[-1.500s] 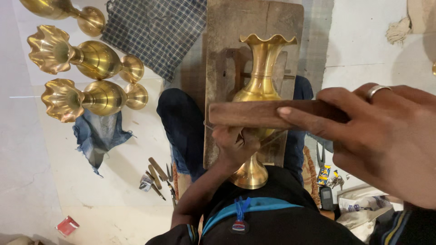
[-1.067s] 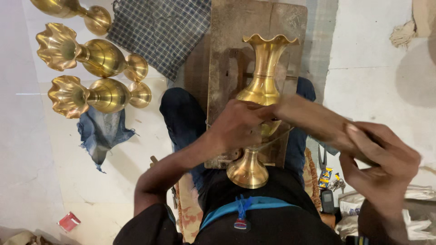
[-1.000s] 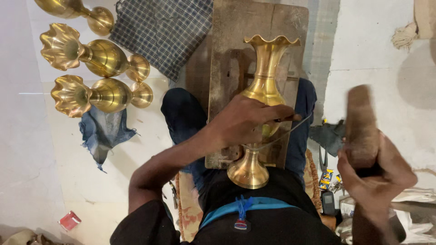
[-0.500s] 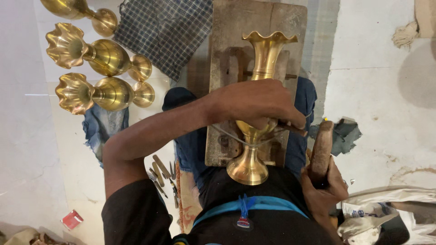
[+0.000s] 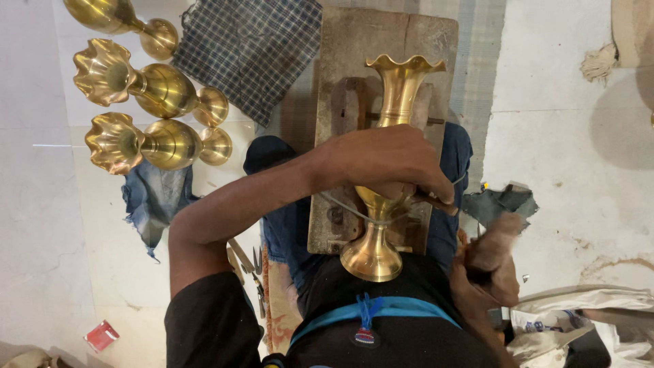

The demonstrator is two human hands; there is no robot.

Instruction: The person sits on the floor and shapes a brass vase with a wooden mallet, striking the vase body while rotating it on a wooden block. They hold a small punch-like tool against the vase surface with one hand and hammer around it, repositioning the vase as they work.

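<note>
My left hand (image 5: 385,163) is closed over the belly of the brass vase (image 5: 388,170), which lies along the wooden block (image 5: 354,54) on my lap, foot toward me, fluted mouth away; a slim tool handle (image 5: 436,201) pokes out under my fingers. My right hand (image 5: 487,272) is wrapped around a wooden mallet (image 5: 494,235), blurred, just right of the foot. I judge the vase heavy, stiff and slick where polished, its thin rim easily dented, so the narrow waist above the foot seems the safest hold.

four brass vases (image 5: 398,95) – three lying flat, one checked cloth (image 5: 248,51), two hands (image 5: 388,163)
</note>
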